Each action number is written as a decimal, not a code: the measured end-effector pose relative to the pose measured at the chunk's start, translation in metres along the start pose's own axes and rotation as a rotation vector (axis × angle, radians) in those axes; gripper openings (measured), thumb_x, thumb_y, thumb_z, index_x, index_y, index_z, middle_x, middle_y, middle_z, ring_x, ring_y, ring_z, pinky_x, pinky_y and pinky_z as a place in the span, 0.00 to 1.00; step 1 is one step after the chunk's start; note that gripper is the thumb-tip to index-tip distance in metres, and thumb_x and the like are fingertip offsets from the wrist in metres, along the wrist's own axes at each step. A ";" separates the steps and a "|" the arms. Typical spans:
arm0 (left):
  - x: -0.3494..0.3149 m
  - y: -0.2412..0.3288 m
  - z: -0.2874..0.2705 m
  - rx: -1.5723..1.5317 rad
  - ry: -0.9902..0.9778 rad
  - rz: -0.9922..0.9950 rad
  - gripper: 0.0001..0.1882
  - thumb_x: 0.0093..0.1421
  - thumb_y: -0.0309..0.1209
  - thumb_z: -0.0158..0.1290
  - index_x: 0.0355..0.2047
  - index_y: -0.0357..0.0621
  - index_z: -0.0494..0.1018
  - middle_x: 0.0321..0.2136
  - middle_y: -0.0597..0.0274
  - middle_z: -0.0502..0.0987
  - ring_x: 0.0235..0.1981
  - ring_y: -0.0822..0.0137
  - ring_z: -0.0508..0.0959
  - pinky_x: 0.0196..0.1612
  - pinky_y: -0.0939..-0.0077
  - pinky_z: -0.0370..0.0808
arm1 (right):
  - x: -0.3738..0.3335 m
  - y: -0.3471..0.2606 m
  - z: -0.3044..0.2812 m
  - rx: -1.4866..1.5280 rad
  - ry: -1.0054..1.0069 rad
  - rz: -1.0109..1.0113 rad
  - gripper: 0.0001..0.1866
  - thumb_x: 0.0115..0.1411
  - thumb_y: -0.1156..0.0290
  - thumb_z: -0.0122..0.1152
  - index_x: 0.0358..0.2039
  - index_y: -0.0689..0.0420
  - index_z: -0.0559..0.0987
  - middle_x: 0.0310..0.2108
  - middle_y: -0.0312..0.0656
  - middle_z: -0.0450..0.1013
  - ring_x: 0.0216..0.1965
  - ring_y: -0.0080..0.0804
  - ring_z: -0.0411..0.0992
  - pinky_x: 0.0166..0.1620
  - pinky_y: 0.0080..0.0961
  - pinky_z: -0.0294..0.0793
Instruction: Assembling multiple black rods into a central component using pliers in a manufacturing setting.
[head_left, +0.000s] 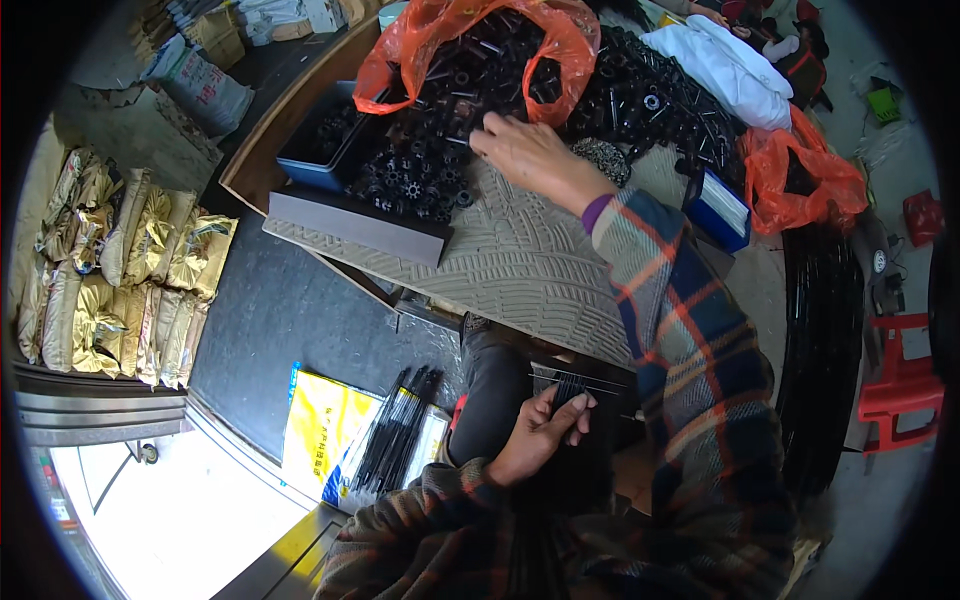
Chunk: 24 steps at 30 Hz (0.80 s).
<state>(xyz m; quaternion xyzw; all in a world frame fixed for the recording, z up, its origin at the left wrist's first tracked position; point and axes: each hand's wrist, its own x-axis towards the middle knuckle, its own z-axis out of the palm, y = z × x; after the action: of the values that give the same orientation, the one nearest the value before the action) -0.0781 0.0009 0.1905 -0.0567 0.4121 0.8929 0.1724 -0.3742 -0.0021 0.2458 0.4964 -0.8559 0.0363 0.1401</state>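
My left hand [545,432] is low, in front of my lap, its fingers closed round a bundle of thin black rods [570,382]. Thin pale lines stick out sideways near the bundle's top. Over the patterned grey mat [530,265], my right hand [535,158] reaches to the edge of a heap of small black parts [480,65]. Its thumb and fingertips are drawn together, and anything between them is too small to make out. Black gear-like pieces [412,185] lie left of that hand. A round speckled coil [602,160] sits beside its wrist.
An orange plastic bag [575,50] drapes over the heap; another [800,180] lies right. A blue bin [318,150] stands left, behind a grey metal strip [355,228]. More black rods [395,435] rest on a yellow-and-white packet [325,425]. Red stool [900,380] at far right.
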 end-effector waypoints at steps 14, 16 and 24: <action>-0.010 -0.003 0.009 0.033 0.025 -0.007 0.10 0.62 0.32 0.45 0.34 0.37 0.69 0.19 0.68 0.69 0.19 0.80 0.66 0.24 0.87 0.64 | -0.070 -0.025 -0.090 0.915 0.414 0.205 0.11 0.55 0.71 0.56 0.39 0.55 0.74 0.29 0.29 0.69 0.26 0.12 0.62 0.27 0.11 0.63; -0.011 0.001 0.014 0.087 0.033 0.006 0.12 0.62 0.34 0.44 0.34 0.36 0.67 0.20 0.65 0.70 0.19 0.79 0.67 0.24 0.86 0.65 | -0.111 -0.037 -0.106 0.998 0.289 0.210 0.12 0.55 0.71 0.57 0.40 0.55 0.74 0.30 0.31 0.70 0.26 0.12 0.63 0.27 0.11 0.63; -0.013 -0.008 0.036 -0.040 0.015 0.045 0.14 0.66 0.40 0.29 0.37 0.40 0.56 0.26 0.47 0.75 0.17 0.68 0.70 0.23 0.80 0.67 | -0.231 -0.082 -0.097 1.361 0.099 0.424 0.11 0.56 0.72 0.57 0.39 0.61 0.75 0.31 0.36 0.76 0.30 0.13 0.69 0.27 0.09 0.63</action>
<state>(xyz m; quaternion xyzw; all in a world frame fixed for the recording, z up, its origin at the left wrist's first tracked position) -0.0618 0.0298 0.2114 -0.0576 0.3965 0.9042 0.1477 -0.1759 0.1695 0.2684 0.2943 -0.7142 0.6112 -0.1723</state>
